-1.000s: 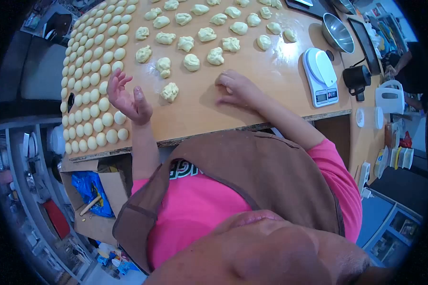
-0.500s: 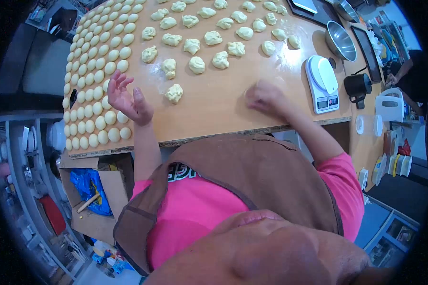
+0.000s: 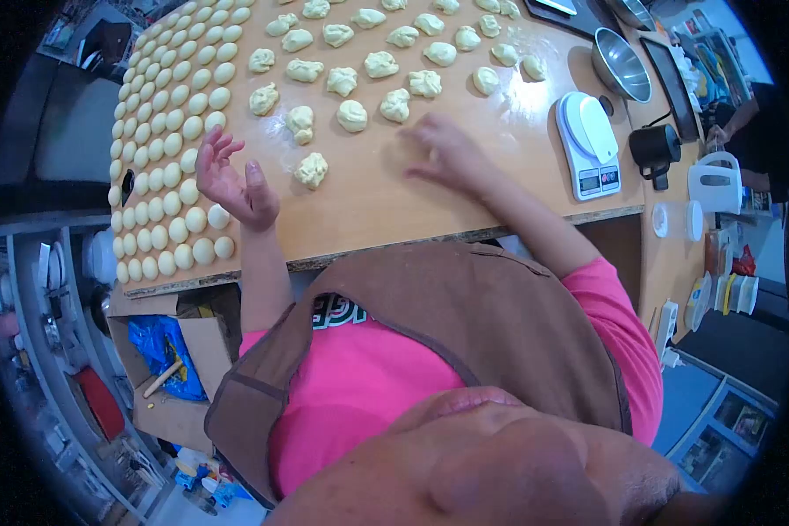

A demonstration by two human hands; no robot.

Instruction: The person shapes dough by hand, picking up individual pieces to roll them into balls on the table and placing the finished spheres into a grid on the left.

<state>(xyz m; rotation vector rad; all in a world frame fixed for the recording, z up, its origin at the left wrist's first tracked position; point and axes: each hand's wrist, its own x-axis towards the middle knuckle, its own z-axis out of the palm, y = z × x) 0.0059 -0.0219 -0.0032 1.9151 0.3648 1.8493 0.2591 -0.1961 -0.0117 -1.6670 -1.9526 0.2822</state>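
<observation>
I see the counter (image 3: 351, 215) under both sets of fingers, stretching away well ahead of them. The brown apron (image 3: 491, 324) sits closer to the body than either set, and a cardboard box (image 3: 209, 346) stands behind the left fingers, past the counter's near edge. The steel bowl (image 3: 621, 68) tilts well to the right of the right fingers and farther ahead; the white scale (image 3: 590, 147) lies flat to their right, nearer than the bowl.

On my feed the left hand (image 3: 241, 195) is raised with its fingers loosely curled and apart, thumb held away, gripping nothing. The right hand (image 3: 454, 158) is blurred, low over the counter, thumb apart from the fingers; I can't tell whether those fingers hold anything.

A black mug (image 3: 655, 151) is farther right of the right fingers, past the scale. Rough dough lumps (image 3: 342, 81) spread mostly ahead of both sets of fingers; one single lump (image 3: 311, 171) lies between the two hands, nearer the left thumb. Smooth dough balls (image 3: 174, 121) fill rows to the left of the left fingers, the closest just beside them; contact I can't make out.
</observation>
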